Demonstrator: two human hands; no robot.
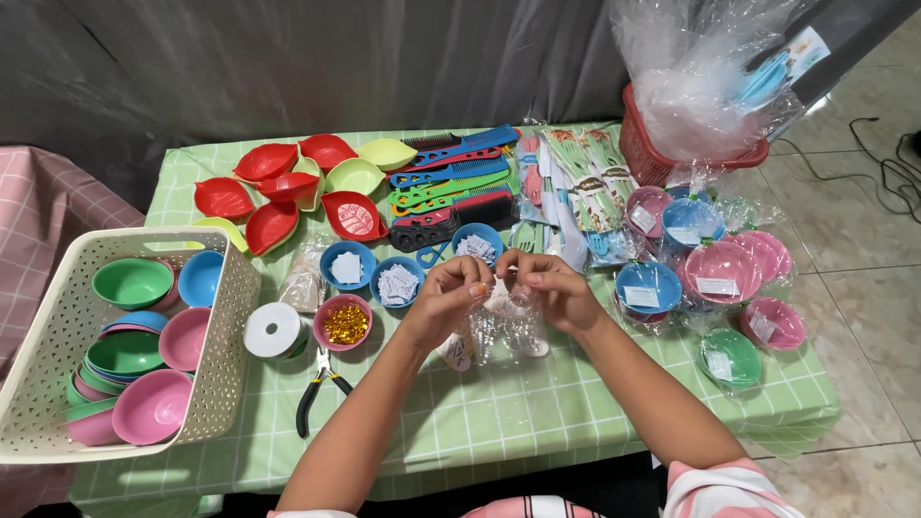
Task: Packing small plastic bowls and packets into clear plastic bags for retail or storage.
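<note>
Both forearms were stretched over the tabletop [537,412]; a clear plastic bag [504,321] was pinched between left hand [451,297] and right hand [554,288] at frame centre.

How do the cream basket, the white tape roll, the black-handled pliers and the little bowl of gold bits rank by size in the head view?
1. cream basket
2. black-handled pliers
3. white tape roll and bowl of gold bits look about equal, so no ranking.

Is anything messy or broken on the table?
Nothing looks broken or spilled. The pliers just lie askew by the white ribbon roll, while both hands pinch a clear plastic bag.
</note>
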